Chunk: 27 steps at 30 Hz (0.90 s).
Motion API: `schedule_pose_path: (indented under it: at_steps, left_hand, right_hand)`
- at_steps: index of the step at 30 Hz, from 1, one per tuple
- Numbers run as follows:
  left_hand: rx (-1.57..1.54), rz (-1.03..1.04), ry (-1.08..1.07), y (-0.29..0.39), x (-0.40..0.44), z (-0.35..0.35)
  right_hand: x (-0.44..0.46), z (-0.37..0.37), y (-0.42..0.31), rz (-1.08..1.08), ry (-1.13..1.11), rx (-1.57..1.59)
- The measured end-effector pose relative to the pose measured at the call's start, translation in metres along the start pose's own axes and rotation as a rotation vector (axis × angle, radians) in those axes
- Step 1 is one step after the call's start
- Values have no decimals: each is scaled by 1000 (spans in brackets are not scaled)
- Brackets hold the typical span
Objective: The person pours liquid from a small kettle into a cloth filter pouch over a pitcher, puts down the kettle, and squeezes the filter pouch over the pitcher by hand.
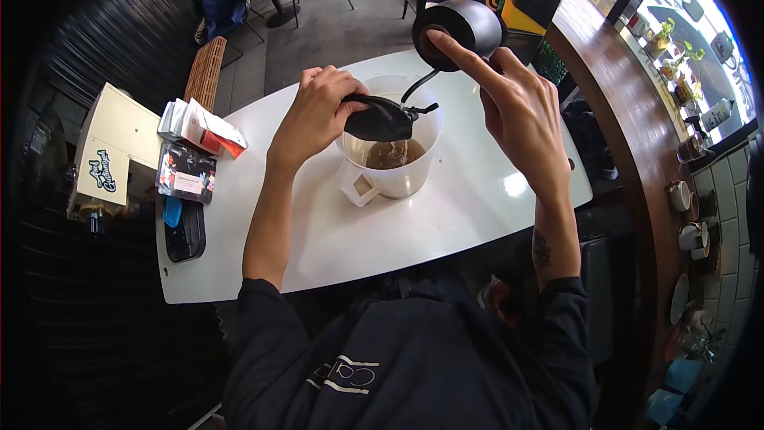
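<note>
The left hand (322, 99) pinches a black piece (378, 122) above the translucent pitcher (398, 185) on the tabletop (477, 199), while the right hand (517, 95) grips the tilted gooseneck kettle (471, 28), its spout (419, 86) nearby, presumably so that the running liquid (407, 146) is caught inside.

Takes bright daylight from the window (700, 40) at upper right, glares on the white table (516, 185), bows toward blackened edges, and dims at lower left.
</note>
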State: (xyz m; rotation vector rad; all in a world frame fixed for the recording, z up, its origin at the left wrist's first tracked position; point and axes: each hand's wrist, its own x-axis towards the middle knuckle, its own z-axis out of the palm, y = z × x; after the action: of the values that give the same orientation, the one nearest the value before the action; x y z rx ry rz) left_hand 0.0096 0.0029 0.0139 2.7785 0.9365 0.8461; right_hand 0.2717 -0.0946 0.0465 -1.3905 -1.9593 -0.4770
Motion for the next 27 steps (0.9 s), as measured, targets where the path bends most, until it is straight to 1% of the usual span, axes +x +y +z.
schedule_pose_path:
  at_steps: [7,10,12,17,22,27]
  left_hand:
    - [4,4,20,1,-1,-1]
    - [5,4,23,1,-1,-3]
    - [5,-1,24,2,0,-2]
    - [17,0,-17,0,0,-2]
    - [17,17,0,1,1,-1]
    - [23,9,-6,1,0,-3]
  right_hand:
    - [5,8,-2,-4,21,-13]
    - [5,2,0,12,-33,-33]
    - [2,2,5,-44,13,-26]
    - [0,-2,9,-46,18,-18]
    - [2,-1,3,-41,18,2]
    - [9,3,-6,-19,-48,-35]
